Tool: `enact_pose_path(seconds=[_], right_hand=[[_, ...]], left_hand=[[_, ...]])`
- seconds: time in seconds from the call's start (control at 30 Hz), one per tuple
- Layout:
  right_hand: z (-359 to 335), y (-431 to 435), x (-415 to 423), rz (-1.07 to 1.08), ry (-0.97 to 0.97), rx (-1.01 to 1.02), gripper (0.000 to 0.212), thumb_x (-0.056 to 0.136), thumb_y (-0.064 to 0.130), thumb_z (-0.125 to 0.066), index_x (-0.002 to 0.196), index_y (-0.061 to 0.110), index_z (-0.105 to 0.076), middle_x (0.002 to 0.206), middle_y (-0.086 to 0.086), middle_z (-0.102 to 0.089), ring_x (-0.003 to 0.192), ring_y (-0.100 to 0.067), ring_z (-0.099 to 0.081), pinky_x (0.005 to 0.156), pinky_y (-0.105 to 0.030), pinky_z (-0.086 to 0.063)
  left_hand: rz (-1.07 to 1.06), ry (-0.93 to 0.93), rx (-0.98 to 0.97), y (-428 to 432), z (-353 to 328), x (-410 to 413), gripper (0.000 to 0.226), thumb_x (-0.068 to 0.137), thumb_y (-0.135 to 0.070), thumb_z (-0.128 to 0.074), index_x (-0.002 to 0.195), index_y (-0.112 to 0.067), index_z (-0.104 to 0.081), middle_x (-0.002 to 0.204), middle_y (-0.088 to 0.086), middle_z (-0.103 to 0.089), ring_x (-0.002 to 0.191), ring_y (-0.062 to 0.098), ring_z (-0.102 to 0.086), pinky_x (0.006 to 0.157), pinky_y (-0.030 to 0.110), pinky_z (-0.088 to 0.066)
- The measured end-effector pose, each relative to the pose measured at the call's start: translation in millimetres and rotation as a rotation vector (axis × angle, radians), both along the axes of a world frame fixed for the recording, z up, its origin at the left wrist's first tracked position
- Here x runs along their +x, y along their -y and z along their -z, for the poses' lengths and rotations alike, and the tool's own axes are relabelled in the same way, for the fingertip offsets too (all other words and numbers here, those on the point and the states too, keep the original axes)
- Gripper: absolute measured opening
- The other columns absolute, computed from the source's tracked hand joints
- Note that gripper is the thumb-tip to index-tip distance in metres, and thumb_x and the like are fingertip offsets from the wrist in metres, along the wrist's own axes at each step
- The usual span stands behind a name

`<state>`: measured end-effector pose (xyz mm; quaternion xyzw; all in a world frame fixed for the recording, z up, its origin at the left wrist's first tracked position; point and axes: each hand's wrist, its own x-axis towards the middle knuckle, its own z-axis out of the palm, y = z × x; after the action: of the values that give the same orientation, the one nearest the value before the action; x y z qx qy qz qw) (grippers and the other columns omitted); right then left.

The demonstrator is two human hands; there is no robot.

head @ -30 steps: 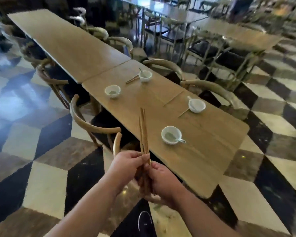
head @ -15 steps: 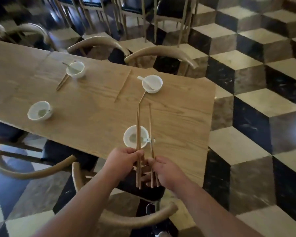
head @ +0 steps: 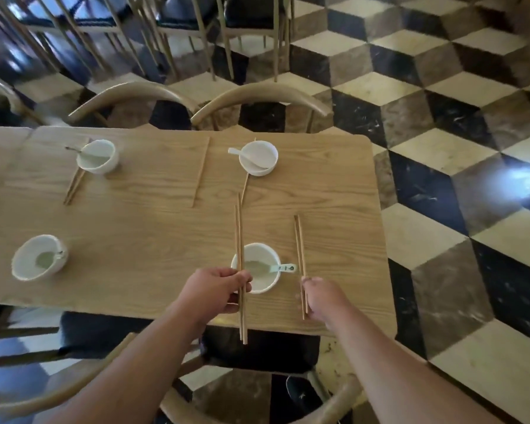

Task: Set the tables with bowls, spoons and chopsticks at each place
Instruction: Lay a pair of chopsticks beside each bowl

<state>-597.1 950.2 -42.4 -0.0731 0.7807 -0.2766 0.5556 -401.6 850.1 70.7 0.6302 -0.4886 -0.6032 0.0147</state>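
Closest to the camera, a chair (head: 273,353) with a black seat is tucked under the near edge of the table (head: 135,228); just beyond it the left hand (head: 214,290) is curled round one pair of chopsticks (head: 238,234), fingers and thumb closed on the lower half, the sticks pointing away and crossing the left rim of the near bowl (head: 263,270); the right hand (head: 322,298), seen from the back, grips a second pair (head: 299,240) just right of that bowl, roughly parallel to the first; whether these sticks touch the table I cannot tell; a spoon (head: 283,267) lies in the near bowl, its handle poking over the right rim between the two pairs. Further left, well apart, a second bowl (head: 39,258) sits by the near edge with a spoon inside; across the table a far left bowl (head: 97,157) has laid chopsticks (head: 74,186) touching its left side; a far right bowl (head: 259,157) holds a white spoon (head: 242,154), with thin sticks (head: 244,186) running out from under it toward the camera. Beyond the table stand two curved chair backs (head: 263,96); behind them spreads a cube-patterned floor (head: 441,148).
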Motion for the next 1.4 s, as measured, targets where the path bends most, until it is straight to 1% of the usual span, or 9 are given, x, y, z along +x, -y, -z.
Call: enact_pose_path(seconds=[0.13, 0.2, 0.3, 0.53, 0.7, 0.9, 1.1, 1.27, 1.4], right_hand=[[-30.6, -6.2, 28.5, -0.261, -0.416, 0.17, 0.036, 0.11, 0.021, -0.04, 0.123, 0.003, -0.068, 0.121, -0.015, -0.071, 0.106, -0.03, -0.067, 0.087, -0.036, -0.052], [-51.4, -1.0, 65.1, -0.127, -0.469, 0.087, 0.032, 0.106, 0.02, -0.044, 0.11, 0.008, -0.073, 0.103, -0.01, -0.077, 0.089, -0.027, -0.071, 0.084, -0.044, -0.06], [-87.2, 25.2, 150.5, 0.094, -0.158, -0.136, 0.024, 0.104, 0.018, -0.053, 0.1, 0.007, -0.074, 0.082, -0.012, -0.077, 0.064, -0.023, -0.065, 0.065, -0.041, -0.056], [-131.2, 109.9, 309.7, -0.074, 0.332, -0.282, 0.037, 0.104, 0.036, -0.064, 0.121, 0.004, -0.074, 0.101, -0.012, -0.076, 0.091, -0.027, -0.071, 0.083, -0.041, -0.059], [-125.3, 146.0, 344.8, -0.091, 0.259, -0.26, 0.025, 0.107, 0.025, -0.064, 0.118, 0.006, -0.074, 0.091, -0.008, -0.079, 0.073, -0.019, -0.075, 0.062, -0.029, -0.059], [-88.0, 163.8, 358.6, -0.105, 0.33, -0.262, 0.027, 0.104, 0.027, -0.068, 0.115, 0.003, -0.076, 0.098, -0.013, -0.082, 0.076, -0.022, -0.076, 0.065, -0.032, -0.062], [-21.6, 207.5, 396.3, -0.194, 0.298, -0.138, 0.025, 0.102, 0.028, -0.071, 0.114, 0.007, -0.076, 0.1, -0.013, -0.079, 0.088, -0.023, -0.076, 0.076, -0.04, -0.067], [9.0, 253.9, 421.0, -0.2, 0.195, -0.124, 0.017, 0.101, 0.017, -0.071, 0.104, 0.0, -0.075, 0.1, -0.019, -0.078, 0.083, -0.029, -0.076, 0.066, -0.037, -0.068], [28.4, 275.0, 432.5, -0.223, 0.023, -0.09, 0.02, 0.098, 0.022, -0.076, 0.087, 0.006, -0.075, 0.079, -0.011, -0.073, 0.065, -0.024, -0.069, 0.057, -0.031, -0.064]], left_hand=[[0.036, -0.101, 0.003, 32.9, -3.6, 48.9, 0.017, 0.102, -0.028, -0.072, 0.096, -0.017, -0.085, 0.087, 0.003, -0.084, 0.079, 0.017, -0.076, 0.07, 0.029, -0.063], [0.056, -0.136, 0.002, 51.1, -7.9, 80.7, 0.018, 0.102, -0.028, -0.072, 0.096, -0.016, -0.084, 0.085, 0.003, -0.082, 0.079, 0.017, -0.077, 0.068, 0.027, -0.063], [0.059, -0.166, 0.007, 75.7, -12.9, 139.5, 0.019, 0.103, -0.027, -0.071, 0.097, -0.015, -0.083, 0.088, 0.005, -0.082, 0.082, 0.018, -0.076, 0.068, 0.027, -0.063], [0.052, -0.145, -0.061, 130.9, -15.1, 238.4, 0.018, 0.1, -0.029, -0.074, 0.092, -0.018, -0.085, 0.081, 0.003, -0.081, 0.075, 0.017, -0.073, 0.062, 0.025, -0.056], [0.056, -0.14, -0.094, 147.3, -11.2, 263.4, 0.017, 0.1, -0.03, -0.074, 0.094, -0.018, -0.084, 0.074, -0.001, -0.075, 0.067, 0.013, -0.068, 0.051, 0.017, -0.052], [0.066, -0.034, -0.082, 153.6, 7.8, 289.7, 0.023, 0.1, -0.037, -0.074, 0.093, -0.018, -0.084, 0.077, 0.002, -0.08, 0.073, 0.018, -0.074, 0.072, 0.033, -0.064], [-0.038, 0.127, -0.036, 154.2, 61.2, 332.0, 0.023, 0.107, -0.019, -0.059, 0.101, -0.033, -0.076, 0.096, 0.001, -0.081, 0.094, 0.02, -0.076, 0.083, 0.038, -0.065], [-0.102, 0.161, -0.066, 166.2, 102.0, 371.2, 0.023, 0.104, -0.02, -0.06, 0.11, -0.031, -0.08, 0.088, 0.002, -0.079, 0.078, 0.021, -0.074, 0.086, 0.048, -0.065], [-0.104, 0.174, -0.123, 183.9, 122.1, 393.2, 0.018, 0.101, -0.026, -0.064, 0.111, -0.034, -0.077, 0.091, -0.004, -0.078, 0.086, 0.019, -0.077, 0.089, 0.046, -0.065]])
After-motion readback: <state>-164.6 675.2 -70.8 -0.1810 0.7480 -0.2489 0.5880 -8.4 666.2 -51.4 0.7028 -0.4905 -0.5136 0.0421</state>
